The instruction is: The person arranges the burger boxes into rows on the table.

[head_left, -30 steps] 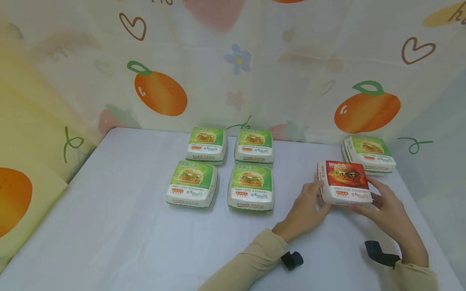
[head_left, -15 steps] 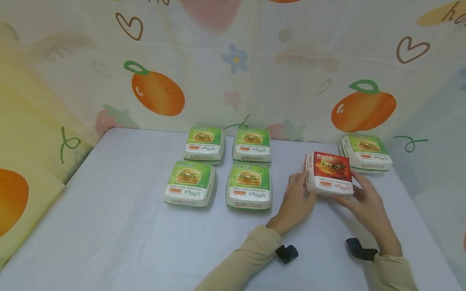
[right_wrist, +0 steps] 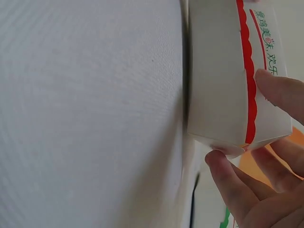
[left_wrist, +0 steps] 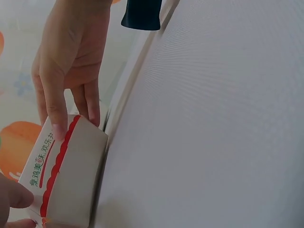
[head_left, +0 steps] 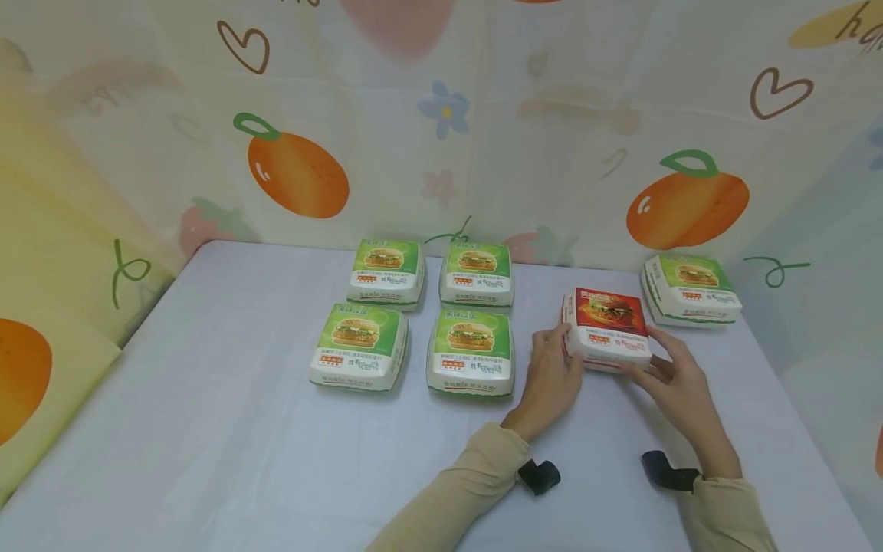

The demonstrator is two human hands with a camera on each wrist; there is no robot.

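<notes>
A red-and-white burger box (head_left: 605, 326) is held between both hands on the right half of the table. Its left side is gripped by the left hand (head_left: 547, 387), fingers along the wall and thumb near the front corner. The right hand (head_left: 683, 389) holds the opposite side, its thumb on the front face. In the left wrist view, the front of the burger box (left_wrist: 71, 175) shows a red scalloped band, with the right hand's fingers on it. The right wrist view shows the right hand's fingers (right_wrist: 228, 183) at the box's corner. The box's underside appears at or very near the table.
Green burger boxes stand in two rows left of the hands: two at the back (head_left: 386, 272) and two in front (head_left: 471, 353). Another green box (head_left: 692, 291) sits at the back right, close to the red one. A printed curtain (head_left: 538, 153) hangs behind the table (head_left: 207, 429).
Both hands have carried the red burger box leftward and slightly back, away from the green box at the right. Most of that shift came in the first half second. The green boxes stayed put.
</notes>
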